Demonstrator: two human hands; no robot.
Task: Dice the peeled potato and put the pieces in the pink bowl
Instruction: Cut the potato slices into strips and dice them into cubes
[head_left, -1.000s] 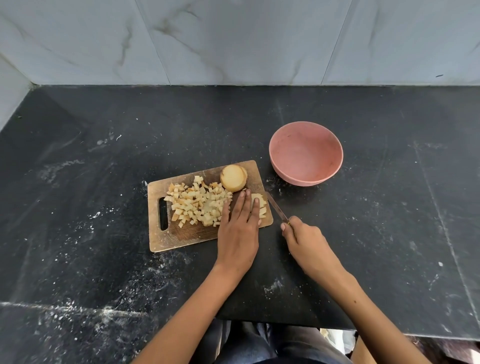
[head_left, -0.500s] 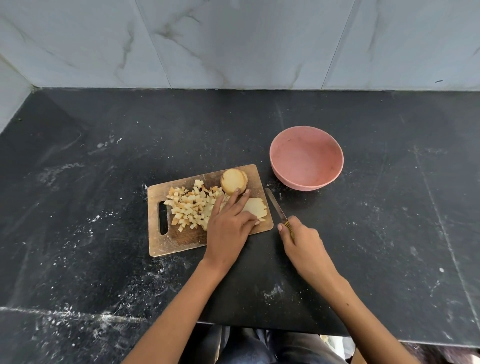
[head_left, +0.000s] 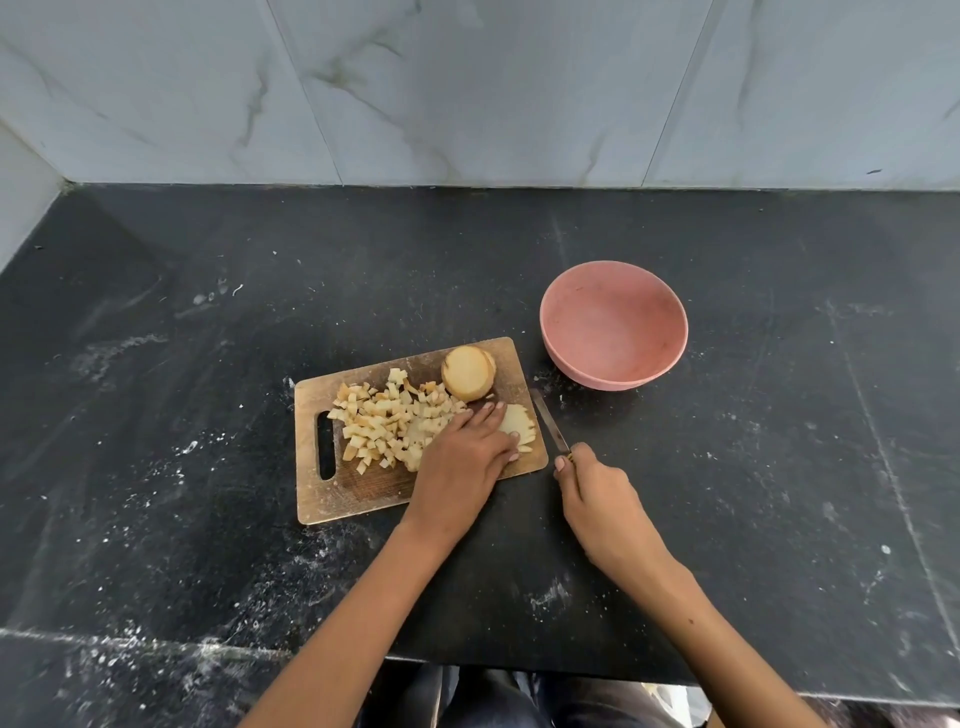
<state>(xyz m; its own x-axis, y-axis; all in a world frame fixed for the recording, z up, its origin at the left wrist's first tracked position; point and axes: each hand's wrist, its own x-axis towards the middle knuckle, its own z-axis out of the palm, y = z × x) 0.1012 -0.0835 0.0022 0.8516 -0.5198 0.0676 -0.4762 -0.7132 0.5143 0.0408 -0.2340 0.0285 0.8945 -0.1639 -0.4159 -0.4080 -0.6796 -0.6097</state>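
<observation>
Head view of a black bench: the left hand (head_left: 465, 457) rests with straight fingers on a potato slice (head_left: 519, 423) at the right edge of a wooden cutting board (head_left: 358, 493), beside a pile of diced potato (head_left: 387, 423). An uncut potato chunk (head_left: 467, 373) sits at the board's far right corner. The right hand (head_left: 602, 506) grips a knife (head_left: 549, 427) just off the board; the pink bowl (head_left: 614, 325) stands beyond, holding nothing.

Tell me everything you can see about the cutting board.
The cutting board is a small wooden rectangle with rounded corners and a slot handle at its left end. It lies flat, slightly askew, on the dark counter, left of the pink bowl. It carries a heap of potato dice, a potato chunk and a slice. The left hand rests on the slice. The knife lies just off its right edge.
</observation>
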